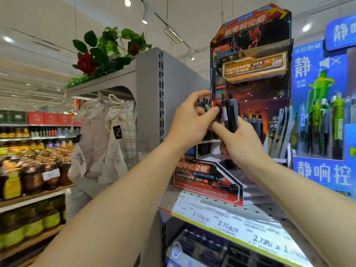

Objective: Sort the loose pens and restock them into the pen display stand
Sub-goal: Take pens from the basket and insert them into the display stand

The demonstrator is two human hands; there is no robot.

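Black pens (229, 114): a small bunch, upright, held up in front of the pen display stand (250, 78), about level with its upper rows.
Right hand (237, 145): fingers curled round the lower part of the bunch, thumb pointing left across it.
Left hand (190, 122): thumb and fingers pinch at the left side of the bunch; the two hands touch each other there.
Pen display stand: dark cardboard with red and orange print, standing on a perforated metal shelf (256, 211); more dark pens sit in its tiers behind the hands, partly hidden.
Blue display (323, 116): just to the right of the stand, holding green and grey pens.
Price strip (227, 224): along the shelf's front edge, reading 2.72.
Far left: shelves of bottles (32, 170), cloth bags (107, 143) hanging on a grey shelf end, red artificial flowers (86, 63) on top.
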